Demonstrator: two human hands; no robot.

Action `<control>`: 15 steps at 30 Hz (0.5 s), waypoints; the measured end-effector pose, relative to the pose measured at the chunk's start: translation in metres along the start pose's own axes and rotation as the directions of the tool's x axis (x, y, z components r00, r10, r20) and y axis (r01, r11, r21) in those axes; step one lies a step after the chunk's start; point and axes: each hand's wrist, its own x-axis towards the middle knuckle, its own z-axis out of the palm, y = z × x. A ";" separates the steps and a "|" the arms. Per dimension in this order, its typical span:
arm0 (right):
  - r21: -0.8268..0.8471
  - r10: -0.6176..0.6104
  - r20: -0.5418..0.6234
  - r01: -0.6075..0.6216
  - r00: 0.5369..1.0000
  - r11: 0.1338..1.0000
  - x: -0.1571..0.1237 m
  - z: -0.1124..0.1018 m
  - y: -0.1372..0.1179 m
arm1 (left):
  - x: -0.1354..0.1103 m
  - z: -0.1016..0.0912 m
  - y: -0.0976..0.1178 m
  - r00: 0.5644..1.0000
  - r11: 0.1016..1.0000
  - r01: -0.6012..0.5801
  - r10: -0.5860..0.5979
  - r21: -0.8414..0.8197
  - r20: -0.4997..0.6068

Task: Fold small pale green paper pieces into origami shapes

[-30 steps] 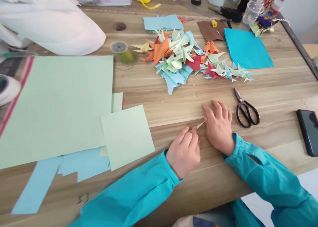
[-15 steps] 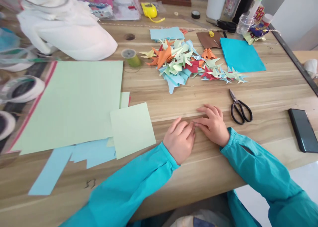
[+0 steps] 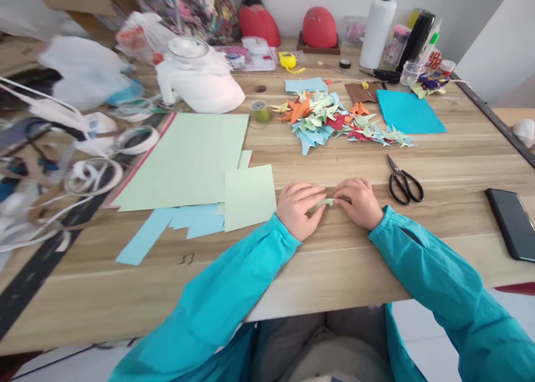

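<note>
Between my two hands is a small folded piece of pale green paper [image 3: 327,202], held just above the wooden table. My left hand [image 3: 300,208] grips its left end, with the thumb below and the fingers over it. My right hand [image 3: 359,201] pinches the other end between thumb and fingertips. Most of the paper is covered by my fingers, so its full shape cannot be made out. To the left of my left hand lies a square pale green sheet [image 3: 249,199]. Black-handled scissors [image 3: 404,182] lie to the right of my right hand.
A pile of folded paper pieces [image 3: 321,117] lies beyond my hands, beside a blue square [image 3: 412,111]. Large green sheets [image 3: 192,159] and blue scraps [image 3: 146,234] are at left. A thread spool [image 3: 260,112] stands behind; a phone [image 3: 510,223] lies at right. Tape rolls and cords crowd the far left.
The head view has shifted, showing more of the table's left and back. My hands have drawn slightly apart, and the green paper between them now shows.
</note>
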 end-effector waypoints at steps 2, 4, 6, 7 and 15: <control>0.006 -0.037 -0.009 0.037 0.999 0.999 -0.001 0.001 0.000 | 0.003 0.001 -0.005 0.999 0.999 0.033 -0.033 0.006 0.017; 0.004 -0.087 -0.032 0.087 0.996 0.996 -0.001 0.001 -0.002 | 0.004 0.004 -0.008 0.997 0.999 0.042 -0.043 0.006 0.069; -0.019 -0.143 -0.069 0.142 0.987 0.990 -0.001 -0.001 -0.005 | 0.005 0.006 -0.009 0.994 0.999 0.045 -0.041 -0.031 0.106; -0.042 -0.171 -0.089 0.168 0.981 0.985 -0.001 -0.003 -0.007 | 0.005 0.006 -0.009 0.993 0.997 0.047 -0.040 -0.060 0.108; -0.197 -0.326 -0.111 0.301 0.939 0.933 -0.003 -0.011 -0.020 | 0.005 0.000 -0.010 0.995 0.983 -0.069 0.081 -0.172 0.064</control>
